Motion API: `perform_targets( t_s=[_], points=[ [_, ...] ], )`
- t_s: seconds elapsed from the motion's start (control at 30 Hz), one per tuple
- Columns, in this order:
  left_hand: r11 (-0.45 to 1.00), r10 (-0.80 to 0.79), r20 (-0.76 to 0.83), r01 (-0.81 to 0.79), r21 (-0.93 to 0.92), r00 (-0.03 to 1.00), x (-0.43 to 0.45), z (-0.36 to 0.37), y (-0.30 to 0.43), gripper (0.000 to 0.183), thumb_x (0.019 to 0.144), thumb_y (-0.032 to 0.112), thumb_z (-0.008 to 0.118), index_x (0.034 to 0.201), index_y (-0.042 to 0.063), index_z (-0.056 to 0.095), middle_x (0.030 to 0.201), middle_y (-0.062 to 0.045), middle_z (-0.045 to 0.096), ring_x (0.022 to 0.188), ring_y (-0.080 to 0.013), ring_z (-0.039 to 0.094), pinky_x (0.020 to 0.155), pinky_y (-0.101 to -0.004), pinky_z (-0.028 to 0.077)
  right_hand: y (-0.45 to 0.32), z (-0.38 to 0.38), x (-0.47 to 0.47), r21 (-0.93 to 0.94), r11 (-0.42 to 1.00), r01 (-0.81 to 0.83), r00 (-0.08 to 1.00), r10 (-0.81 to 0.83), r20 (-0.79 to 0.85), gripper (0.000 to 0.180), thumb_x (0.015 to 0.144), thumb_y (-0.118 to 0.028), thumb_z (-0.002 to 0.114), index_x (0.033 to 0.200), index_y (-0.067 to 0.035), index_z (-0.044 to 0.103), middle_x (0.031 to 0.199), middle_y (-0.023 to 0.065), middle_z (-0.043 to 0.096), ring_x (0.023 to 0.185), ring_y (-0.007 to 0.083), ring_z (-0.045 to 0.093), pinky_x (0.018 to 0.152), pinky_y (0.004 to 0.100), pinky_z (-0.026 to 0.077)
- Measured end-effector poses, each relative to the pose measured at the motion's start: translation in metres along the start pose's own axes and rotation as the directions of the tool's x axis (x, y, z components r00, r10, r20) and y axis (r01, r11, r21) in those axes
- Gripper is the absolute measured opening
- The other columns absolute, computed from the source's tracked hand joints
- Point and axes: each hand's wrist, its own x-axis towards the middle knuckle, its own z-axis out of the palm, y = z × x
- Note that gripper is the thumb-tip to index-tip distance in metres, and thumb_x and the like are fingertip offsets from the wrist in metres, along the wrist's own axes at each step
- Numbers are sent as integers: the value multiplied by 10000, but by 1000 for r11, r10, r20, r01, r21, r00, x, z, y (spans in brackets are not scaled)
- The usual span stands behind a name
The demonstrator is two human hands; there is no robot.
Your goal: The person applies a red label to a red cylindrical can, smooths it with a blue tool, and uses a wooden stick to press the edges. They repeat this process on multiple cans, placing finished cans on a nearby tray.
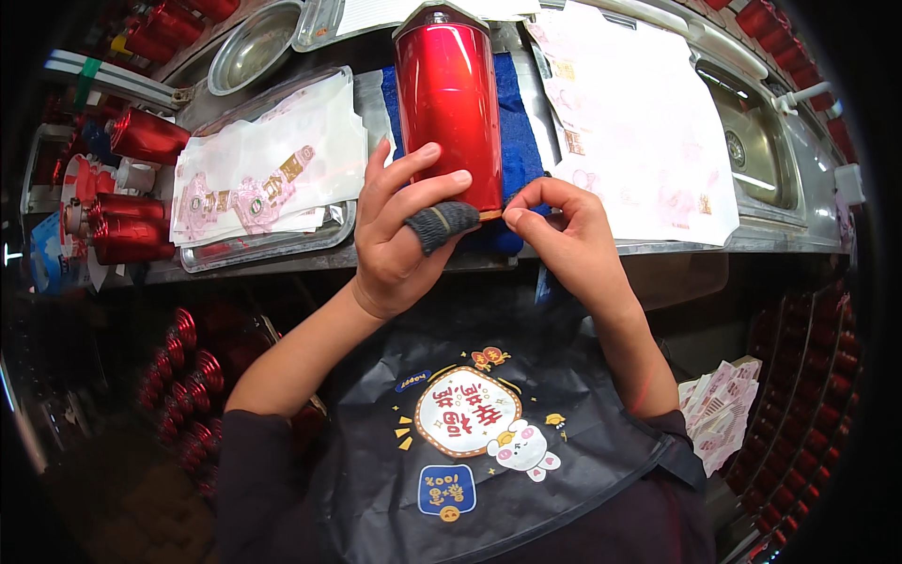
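A glossy red bottle (449, 113) lies on a blue cloth (520, 120), its neck at the top of the view and its base towards me. My left hand (405, 218) rests against the bottle's lower left side, two fingertips on the red surface, with a grey knitted cover on the thumb. My right hand (564, 229) is at the bottle's lower right corner, thumb and forefinger pinched together beside the gold-coloured base edge. Whether anything thin is between those fingertips cannot be told.
Printed transfer sheets (282, 155) are stacked on a metal tray (268, 257) at left; more sheets (634, 127) lie at right beside a sink (750, 141). A metal bowl (255, 48) stands at upper left. Several red bottles (134, 229) are at far left. Printed pieces (722, 416) sit lower right.
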Motion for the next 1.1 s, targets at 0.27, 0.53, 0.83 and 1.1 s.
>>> perform_targets(
  t_s=[0.27, 0.53, 0.83, 1.1],
  points=[
    [988, -124, -70, 116, -106, 990, -20, -2, -5, 334, 695, -10, 823, 999, 95, 733, 1302, -97, 663, 1256, -338, 610, 1142, -612, 315, 0, 25, -8, -46, 999, 21, 986, -28, -166, 358, 856, -237, 791, 977, 6, 557, 917, 69, 579, 671, 108, 512, 599, 269, 427],
    [999, -28, 40, 27, 28, 999, -8, -8, -2, 269, 661, 41, 788, 913, 100, 713, 1307, -101, 669, 1257, -336, 595, 1164, -643, 239, 1, 24, -7, -36, 999, 17, 990, -22, -140, 408, 827, -242, 801, 1001, -17, 508, 951, 78, 544, 661, 123, 495, 599, 271, 434],
    [996, -13, 68, 7, 85, 998, -9, -11, -1, 329, 785, 22, 792, 1093, 103, 713, 1267, -104, 657, 1214, -332, 616, 1153, -568, 346, 17, 17, -6, 248, 968, 41, 996, -19, -91, 220, 927, -47, 678, 1092, -41, 532, 838, -61, 543, 578, -43, 413, 513, 153, 306],
    [997, -40, 92, 34, 73, 995, -11, -11, -2, 309, 659, 48, 802, 945, 122, 712, 1325, -102, 649, 1274, -330, 575, 1191, -607, 226, 10, 28, -7, 80, 992, 97, 981, -82, -175, 288, 889, -97, 762, 1049, -56, 526, 805, -65, 513, 552, -51, 380, 471, 151, 267]
  ],
)
